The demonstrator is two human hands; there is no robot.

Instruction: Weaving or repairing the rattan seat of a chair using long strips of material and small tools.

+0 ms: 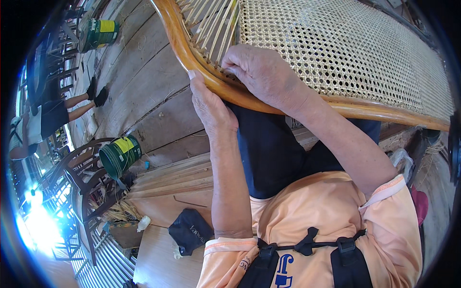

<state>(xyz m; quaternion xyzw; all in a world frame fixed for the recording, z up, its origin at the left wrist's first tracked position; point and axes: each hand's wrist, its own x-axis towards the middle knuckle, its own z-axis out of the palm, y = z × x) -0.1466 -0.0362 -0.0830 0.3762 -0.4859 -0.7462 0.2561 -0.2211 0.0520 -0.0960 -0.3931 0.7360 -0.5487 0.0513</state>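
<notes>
A curved, varnished wooden frame runs across my lap, with a woven cane panel stretched over most of it. Near its rounded left end, loose cane strands fan out in one direction and meet the inner rim. My left hand holds the frame's outer edge, thumb on the wood and the other fingers mostly hidden beneath. Above it, my right hand is closed in a pinch at the inner rim, where strands enter the wood. Its fingertips are bent down, and whatever they pinch is hidden.
Green buckets with yellow labels stand on the plank floor, one bucket near and another bucket farther off. Wooden chairs are at the left. A black pouch lies beside me. Another person's legs show at far left.
</notes>
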